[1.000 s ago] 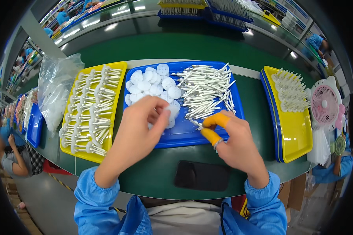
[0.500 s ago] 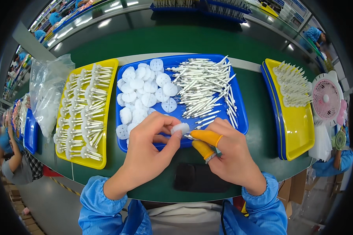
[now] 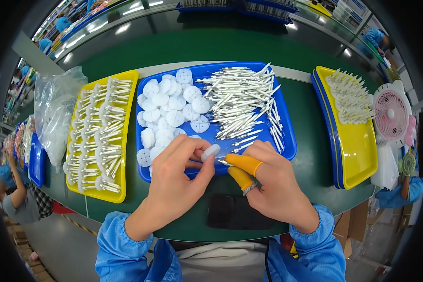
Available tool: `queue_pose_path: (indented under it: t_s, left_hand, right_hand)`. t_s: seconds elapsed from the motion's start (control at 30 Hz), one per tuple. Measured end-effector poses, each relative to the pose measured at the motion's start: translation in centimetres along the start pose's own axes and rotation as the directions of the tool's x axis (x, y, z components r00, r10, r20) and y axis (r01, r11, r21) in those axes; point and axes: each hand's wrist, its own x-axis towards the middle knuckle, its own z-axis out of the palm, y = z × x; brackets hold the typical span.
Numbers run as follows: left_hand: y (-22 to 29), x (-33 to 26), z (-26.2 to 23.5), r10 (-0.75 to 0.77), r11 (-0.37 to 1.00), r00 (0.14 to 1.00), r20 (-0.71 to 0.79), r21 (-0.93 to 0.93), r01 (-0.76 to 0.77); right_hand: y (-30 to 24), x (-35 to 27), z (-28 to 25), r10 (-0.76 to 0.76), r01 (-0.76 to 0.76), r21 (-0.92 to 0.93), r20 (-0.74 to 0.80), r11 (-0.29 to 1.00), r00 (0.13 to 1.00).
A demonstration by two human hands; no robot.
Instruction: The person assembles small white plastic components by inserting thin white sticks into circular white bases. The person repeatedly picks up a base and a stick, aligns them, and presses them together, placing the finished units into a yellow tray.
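Note:
My left hand point(image 3: 181, 167) pinches a translucent white plastic disc point(image 3: 210, 152), tilted nearly on edge, between thumb and fingers. Beside it, my right hand point(image 3: 268, 176), with yellow finger cots point(image 3: 246, 163) on two fingers, pinches a thin white rod with a metal tip point(image 3: 224, 162). The tip points at the disc; I cannot tell whether they touch. Both hands are over the near edge of a blue tray point(image 3: 290, 136). In that tray, loose white discs point(image 3: 176, 118) with small slots lie on the left, and a heap of white rods point(image 3: 235, 101) on the right.
On the left, a yellow tray point(image 3: 119, 188) holds rows of discs fitted with rods, beside a clear plastic bag point(image 3: 56, 117). On the right are stacked trays, the top one yellow point(image 3: 359, 160), and a pink-and-white fan point(image 3: 391, 115). A dark phone point(image 3: 239, 212) lies near the table's front edge.
The disc in my left hand has tilted and shifted slightly left. My right hand has moved slightly left with the rod. The whole view has shifted a little.

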Motion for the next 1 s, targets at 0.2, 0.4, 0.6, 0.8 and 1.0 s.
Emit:
queue_pose_path:
  t_s: [0.2, 0.4, 0.6, 0.8, 1.0]
  left_hand:
    - [0.3, -0.1, 0.1, -0.035, 0.999, 0.999, 0.025, -0.012, 0.036]
    - [0.4, -0.3, 0.3, -0.02, 1.0, 0.999, 0.049, 0.002, 0.02]
    - [0.2, -0.5, 0.5, 0.037, 0.998, 0.999, 0.039, 0.058, -0.04]
    - [1.2, -0.9, 0.3, 0.045, 0.996, 0.999, 0.018, 0.071, -0.046]
    - [0.7, -1.6, 0.8, 0.066, 0.986, 0.997, 0.042, 0.148, -0.071]
  right_hand:
    - [0.2, 0.1, -0.3, 0.081, -0.078, -0.067, 0.034, 0.995, 0.996]
    - [0.1, 0.2, 0.7, 0.032, -0.031, -0.06, 0.014, 0.998, 0.999]
    - [0.2, -0.2, 2.1, 0.023, -0.024, -0.012, -0.061, 1.0, 0.998]
    - [0.2, -0.6, 2.8, -0.018, 0.026, 0.04, -0.193, 0.999, 0.981]
    - [-0.8, -0.1, 3.1, 0.067, -0.068, 0.005, -0.193, 0.998, 0.979]
